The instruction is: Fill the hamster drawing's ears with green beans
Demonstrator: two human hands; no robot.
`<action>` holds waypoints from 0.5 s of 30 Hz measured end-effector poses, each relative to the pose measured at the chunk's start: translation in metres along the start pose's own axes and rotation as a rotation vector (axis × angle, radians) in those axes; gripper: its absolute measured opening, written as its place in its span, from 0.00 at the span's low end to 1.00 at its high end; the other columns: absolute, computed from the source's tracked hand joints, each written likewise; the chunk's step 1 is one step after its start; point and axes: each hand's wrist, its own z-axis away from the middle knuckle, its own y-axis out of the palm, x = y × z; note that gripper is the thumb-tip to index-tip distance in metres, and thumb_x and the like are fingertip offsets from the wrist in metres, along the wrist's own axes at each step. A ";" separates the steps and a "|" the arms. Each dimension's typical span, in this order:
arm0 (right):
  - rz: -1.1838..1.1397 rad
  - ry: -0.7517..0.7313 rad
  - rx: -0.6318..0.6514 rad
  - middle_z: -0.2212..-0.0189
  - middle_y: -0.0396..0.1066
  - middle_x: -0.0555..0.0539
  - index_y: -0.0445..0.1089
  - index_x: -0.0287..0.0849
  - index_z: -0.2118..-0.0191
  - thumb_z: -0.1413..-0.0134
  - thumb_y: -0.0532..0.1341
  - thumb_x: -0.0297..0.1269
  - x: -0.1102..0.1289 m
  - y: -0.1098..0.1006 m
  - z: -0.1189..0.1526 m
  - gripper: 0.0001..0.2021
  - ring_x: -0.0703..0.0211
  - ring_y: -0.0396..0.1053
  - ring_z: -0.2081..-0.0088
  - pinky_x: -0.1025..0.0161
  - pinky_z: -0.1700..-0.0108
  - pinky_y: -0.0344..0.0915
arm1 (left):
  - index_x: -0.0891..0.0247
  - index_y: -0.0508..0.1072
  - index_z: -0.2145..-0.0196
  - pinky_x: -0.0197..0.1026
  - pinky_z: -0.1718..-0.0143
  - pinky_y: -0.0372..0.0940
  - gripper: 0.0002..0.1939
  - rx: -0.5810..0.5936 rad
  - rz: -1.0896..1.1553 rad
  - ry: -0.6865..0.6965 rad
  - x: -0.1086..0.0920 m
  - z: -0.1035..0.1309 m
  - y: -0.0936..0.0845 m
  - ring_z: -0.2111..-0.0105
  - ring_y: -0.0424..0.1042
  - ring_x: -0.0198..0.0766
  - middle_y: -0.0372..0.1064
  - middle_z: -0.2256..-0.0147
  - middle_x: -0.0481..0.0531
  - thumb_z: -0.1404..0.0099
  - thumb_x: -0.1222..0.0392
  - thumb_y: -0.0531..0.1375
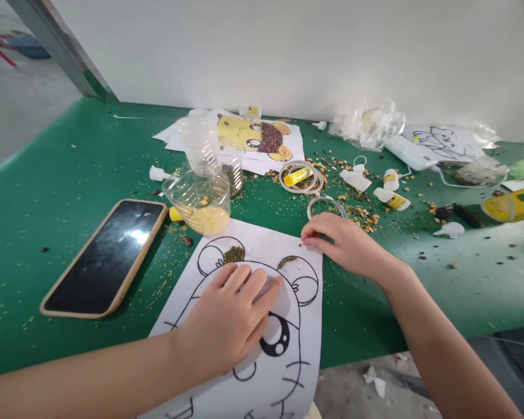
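Your left hand (238, 314) rests palm-down, gripping nothing, on the animal drawing (283, 372) at the counter's (358, 331) near edge. Your right hand (343, 241) is apart from it, bent over the sheet's far right corner; I cannot tell if it holds something. Ear filling with green beans (234, 255) seems in hand; the next move calls for precise placing.

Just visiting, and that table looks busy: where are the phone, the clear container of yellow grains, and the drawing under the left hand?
Phone (105, 259): head camera view, middle of its dark screen.
Clear container (186, 196): head camera view, its side wall.
Drawing (274, 373): head camera view, bare paper below its eye.
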 end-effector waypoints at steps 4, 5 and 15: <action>0.030 -0.007 0.001 0.69 0.68 0.50 0.66 0.43 0.66 0.44 0.55 0.31 0.001 0.004 0.000 0.03 0.62 0.63 0.62 0.66 0.63 0.58 | 0.61 0.64 0.47 0.47 0.62 0.56 0.20 -0.005 0.001 0.007 0.000 0.000 0.000 0.65 0.59 0.43 0.63 0.63 0.53 0.36 0.59 0.50; 0.043 -0.002 0.003 0.69 0.67 0.50 0.66 0.43 0.66 0.45 0.55 0.31 0.001 0.004 0.001 0.03 0.62 0.62 0.63 0.66 0.63 0.58 | 0.61 0.64 0.47 0.47 0.62 0.56 0.20 -0.004 -0.001 0.006 -0.001 0.000 0.000 0.65 0.59 0.43 0.63 0.64 0.53 0.36 0.59 0.50; -0.005 -0.097 0.111 0.67 0.67 0.49 0.66 0.43 0.66 0.41 0.53 0.29 0.004 0.001 0.000 0.07 0.61 0.60 0.61 0.64 0.60 0.57 | 0.61 0.64 0.47 0.47 0.62 0.57 0.20 -0.017 -0.006 -0.002 0.000 0.000 0.000 0.65 0.59 0.43 0.63 0.64 0.52 0.36 0.59 0.50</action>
